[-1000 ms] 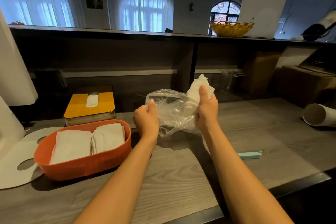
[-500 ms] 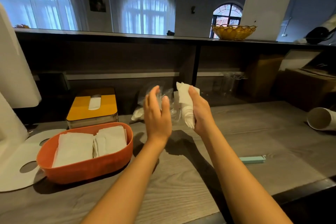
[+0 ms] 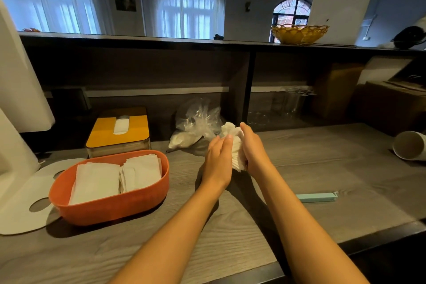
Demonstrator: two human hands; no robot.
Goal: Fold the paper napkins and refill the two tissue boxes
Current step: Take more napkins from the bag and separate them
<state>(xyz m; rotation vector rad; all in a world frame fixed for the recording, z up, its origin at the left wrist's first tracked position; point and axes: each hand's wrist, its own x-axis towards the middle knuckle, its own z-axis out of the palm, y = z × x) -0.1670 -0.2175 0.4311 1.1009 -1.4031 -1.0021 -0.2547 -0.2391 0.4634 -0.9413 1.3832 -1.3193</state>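
Observation:
A white bundle of paper napkins is held upright above the counter between both hands. My right hand grips it from the right side, and my left hand is against its left side with the fingers mostly straight. Behind them lies a clear plastic bag with some white napkins left in it. An orange open tissue box at the left holds two stacks of folded napkins. Behind it stands a second tissue box with a yellow lid, a napkin poking from its slot.
A mint green bag clip lies on the counter at the right. A white cup lies on its side at the far right edge. A white flat board with holes sits at the left. Boxes and glassware stand at the back right.
My right hand pulled the napkin bundle out of the plastic bag. My left hand let go of the bag, which dropped behind, and came against the bundle. Both hands lowered toward the counter.

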